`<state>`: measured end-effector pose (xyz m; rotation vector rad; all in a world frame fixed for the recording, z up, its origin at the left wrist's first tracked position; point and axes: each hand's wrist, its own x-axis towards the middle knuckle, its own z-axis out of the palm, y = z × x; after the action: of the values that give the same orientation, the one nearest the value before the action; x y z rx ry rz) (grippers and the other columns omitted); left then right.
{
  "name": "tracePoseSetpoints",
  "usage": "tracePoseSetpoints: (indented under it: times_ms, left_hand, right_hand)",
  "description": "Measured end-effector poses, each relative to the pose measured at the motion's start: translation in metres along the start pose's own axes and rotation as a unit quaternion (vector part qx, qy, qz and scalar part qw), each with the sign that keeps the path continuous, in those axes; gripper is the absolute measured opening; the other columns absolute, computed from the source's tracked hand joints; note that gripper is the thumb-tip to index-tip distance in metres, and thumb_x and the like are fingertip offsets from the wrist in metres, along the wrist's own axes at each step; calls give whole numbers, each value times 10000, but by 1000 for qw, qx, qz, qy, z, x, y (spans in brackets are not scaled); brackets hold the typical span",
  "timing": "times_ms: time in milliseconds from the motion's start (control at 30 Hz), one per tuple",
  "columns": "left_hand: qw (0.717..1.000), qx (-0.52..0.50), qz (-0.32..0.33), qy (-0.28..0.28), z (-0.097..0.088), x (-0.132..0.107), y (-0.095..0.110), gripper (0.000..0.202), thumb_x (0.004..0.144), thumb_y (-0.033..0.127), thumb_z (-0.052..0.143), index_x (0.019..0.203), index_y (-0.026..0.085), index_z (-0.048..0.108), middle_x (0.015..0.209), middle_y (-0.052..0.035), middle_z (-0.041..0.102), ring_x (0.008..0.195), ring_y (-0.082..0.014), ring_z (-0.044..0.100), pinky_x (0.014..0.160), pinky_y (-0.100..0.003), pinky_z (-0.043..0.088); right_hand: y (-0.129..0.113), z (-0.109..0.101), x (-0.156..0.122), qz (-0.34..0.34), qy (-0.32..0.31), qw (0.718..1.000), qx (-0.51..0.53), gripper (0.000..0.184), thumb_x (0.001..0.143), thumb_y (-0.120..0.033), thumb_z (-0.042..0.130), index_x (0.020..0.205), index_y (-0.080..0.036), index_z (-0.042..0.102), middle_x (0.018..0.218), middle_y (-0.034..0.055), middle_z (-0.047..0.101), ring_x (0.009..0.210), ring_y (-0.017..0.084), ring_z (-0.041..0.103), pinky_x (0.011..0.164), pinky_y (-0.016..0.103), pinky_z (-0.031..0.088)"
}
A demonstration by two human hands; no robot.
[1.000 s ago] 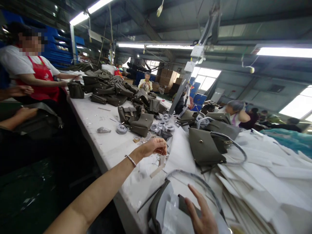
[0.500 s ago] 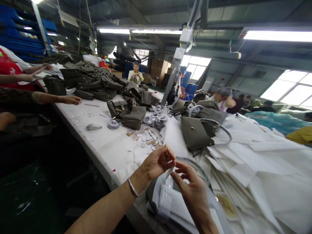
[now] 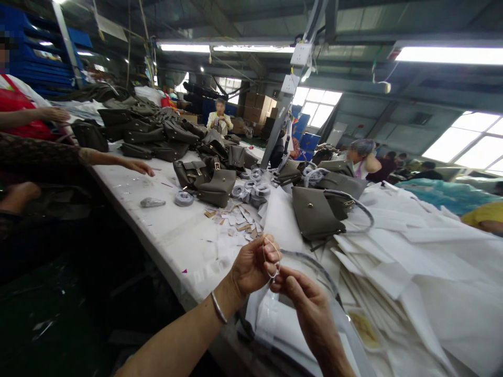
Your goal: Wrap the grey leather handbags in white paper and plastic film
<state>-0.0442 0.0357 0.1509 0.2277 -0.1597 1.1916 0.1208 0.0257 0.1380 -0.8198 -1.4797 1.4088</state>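
My left hand (image 3: 253,264) and my right hand (image 3: 304,309) meet above the near edge of the white table (image 3: 173,225). Both pinch a thin white string loop (image 3: 272,257) between their fingertips. Beneath them lies an olive handbag (image 3: 271,319) stuffed with white paper and clear plastic, its wrapped handle (image 3: 314,264) arching up behind my fingers. A silver bangle (image 3: 218,308) circles my left wrist.
A flat olive handbag (image 3: 316,213) lies behind my hands, beside stacked white dust bags (image 3: 412,272). Paper tags (image 3: 236,220), tape rolls (image 3: 255,191) and piled olive bags (image 3: 157,133) fill the table farther back. A co-worker's hand (image 3: 139,166) reaches in from the left; other people work beyond.
My left hand came back from the tag pile to my right hand, which rose off the bag. Both now pinch the string loop. The co-worker's hand slid farther onto the table.
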Motion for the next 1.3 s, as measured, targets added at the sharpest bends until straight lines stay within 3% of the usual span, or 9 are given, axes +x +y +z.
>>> tracePoseSetpoints:
  times_ms: [133,267,433,500,600,700,833,1033,1300]
  left_hand:
    - [1000,-19,5,12,-1,1,-4,219,880,157,649,759,165,466,664,33,468,623,-72,556,469,-78,416]
    - [1000,-20,-1,-1,-5,1,-9,218,873,165,668,768,156,478,667,34,468,623,-65,551,467,-66,395]
    - [985,152,21,-77,-7,-11,-3,287,841,343,725,718,166,536,594,36,474,565,-106,537,524,-176,440]
    - [944,312,36,-98,-4,-18,5,371,840,456,709,663,160,575,611,-6,533,645,-161,587,663,-265,487]
    - [823,558,102,-33,1,-23,16,399,854,479,694,637,150,632,798,-71,621,898,-225,612,886,-328,443]
    - [756,634,164,17,6,-23,18,316,842,476,711,804,164,678,963,-79,648,1050,-245,588,986,-332,390]
    - [757,642,119,-18,12,-23,7,414,822,514,720,1053,173,677,1115,-99,665,1127,-264,580,1018,-341,383]
    - [739,666,102,7,13,-27,-4,201,843,356,724,882,164,681,904,-44,667,902,-188,609,871,-284,448]
    - [828,559,21,21,9,-27,-8,324,730,299,809,949,155,617,846,-11,610,755,-126,557,694,-231,437]
  right_hand:
    - [-4,4,-3,-86,9,990,-116,244,857,-391,705,1047,-248,758,904,66,752,767,212,707,723,318,590]
    - [-11,10,-3,-252,44,924,-285,119,895,-243,646,965,-248,742,835,28,716,740,164,675,693,246,548]
    - [-23,3,-2,-302,75,876,-370,85,890,-215,609,835,-217,674,774,11,673,652,134,625,620,219,512]
    - [-28,-2,-3,-271,94,882,-375,91,893,-235,605,830,-216,667,799,18,685,644,133,617,603,218,508]
    - [-35,-6,-6,-224,97,901,-360,121,895,-282,611,818,-212,671,857,41,707,672,147,638,621,228,529]
    - [-42,-3,-9,-209,97,909,-347,139,889,-324,628,834,-212,689,860,51,716,678,159,654,625,234,544]
    - [-51,4,-12,-225,76,905,-353,133,878,-341,652,851,-234,727,813,29,725,599,140,639,572,216,525]
    - [-52,6,-20,-132,103,934,-316,240,860,-458,667,881,-229,736,708,14,711,555,154,637,537,228,515]
    - [-53,7,-17,-248,101,880,-393,136,878,-359,654,853,-242,718,744,11,690,563,133,602,557,219,491]
